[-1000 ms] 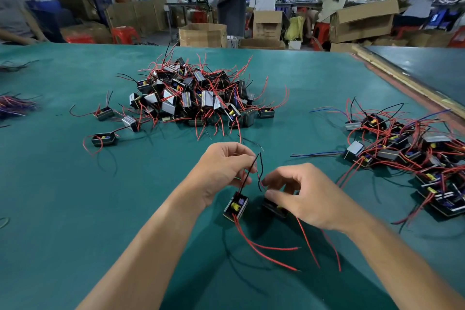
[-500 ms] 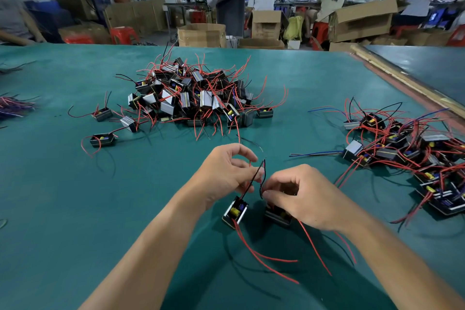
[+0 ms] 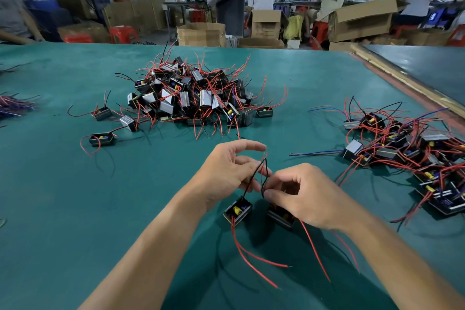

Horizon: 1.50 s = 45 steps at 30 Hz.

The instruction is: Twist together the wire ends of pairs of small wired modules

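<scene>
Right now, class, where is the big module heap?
Head view: the heap sits mid table, beyond the left hand and right hand, left of a smaller pile.

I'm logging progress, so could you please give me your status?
Left hand, right hand each pinching wires. Left module, right module below, wires crossed. Module pile beyond, not obstructing.

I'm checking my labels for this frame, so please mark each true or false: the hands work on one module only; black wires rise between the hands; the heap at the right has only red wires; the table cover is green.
The hands work on one module only: false. There is a left module below the left hand and a right module below the right hand.
Black wires rise between the hands: true.
The right heap has only red wires: false. Blue wires show too.
The table cover is green: true.
</scene>
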Available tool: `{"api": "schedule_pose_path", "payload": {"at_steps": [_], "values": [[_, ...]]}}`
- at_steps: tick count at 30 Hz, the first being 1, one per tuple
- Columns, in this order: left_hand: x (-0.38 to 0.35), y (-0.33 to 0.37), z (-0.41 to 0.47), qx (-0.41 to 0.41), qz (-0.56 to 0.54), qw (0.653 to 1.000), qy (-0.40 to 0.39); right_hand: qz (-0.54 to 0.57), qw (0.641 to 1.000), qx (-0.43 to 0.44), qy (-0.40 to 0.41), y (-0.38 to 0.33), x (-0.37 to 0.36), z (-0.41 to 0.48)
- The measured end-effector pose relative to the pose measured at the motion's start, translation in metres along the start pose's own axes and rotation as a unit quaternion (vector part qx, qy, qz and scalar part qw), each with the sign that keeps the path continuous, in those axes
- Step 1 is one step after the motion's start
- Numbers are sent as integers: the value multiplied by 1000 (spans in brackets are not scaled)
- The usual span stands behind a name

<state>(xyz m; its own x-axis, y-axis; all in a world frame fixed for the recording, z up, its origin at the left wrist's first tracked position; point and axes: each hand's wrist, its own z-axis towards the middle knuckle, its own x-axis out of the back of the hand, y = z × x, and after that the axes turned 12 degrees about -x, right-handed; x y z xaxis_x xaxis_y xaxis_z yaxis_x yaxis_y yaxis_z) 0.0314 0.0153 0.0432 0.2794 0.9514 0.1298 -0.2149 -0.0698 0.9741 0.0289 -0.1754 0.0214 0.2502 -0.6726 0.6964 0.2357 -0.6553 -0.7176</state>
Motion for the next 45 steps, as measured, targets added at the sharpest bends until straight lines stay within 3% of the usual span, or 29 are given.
{"api": "schedule_pose_path", "payload": {"at_steps": [22, 31, 45], "values": [[-2, -4, 3, -3, -23, 999, 37, 22, 999, -1, -34, -4, 2, -5], [2, -3, 2, 19, -40, 999, 5, 151, 975, 12, 163, -2, 16, 2], [0, 1, -2, 8, -23, 998, -60, 124, 984, -4, 128, -3, 13, 3]]}}
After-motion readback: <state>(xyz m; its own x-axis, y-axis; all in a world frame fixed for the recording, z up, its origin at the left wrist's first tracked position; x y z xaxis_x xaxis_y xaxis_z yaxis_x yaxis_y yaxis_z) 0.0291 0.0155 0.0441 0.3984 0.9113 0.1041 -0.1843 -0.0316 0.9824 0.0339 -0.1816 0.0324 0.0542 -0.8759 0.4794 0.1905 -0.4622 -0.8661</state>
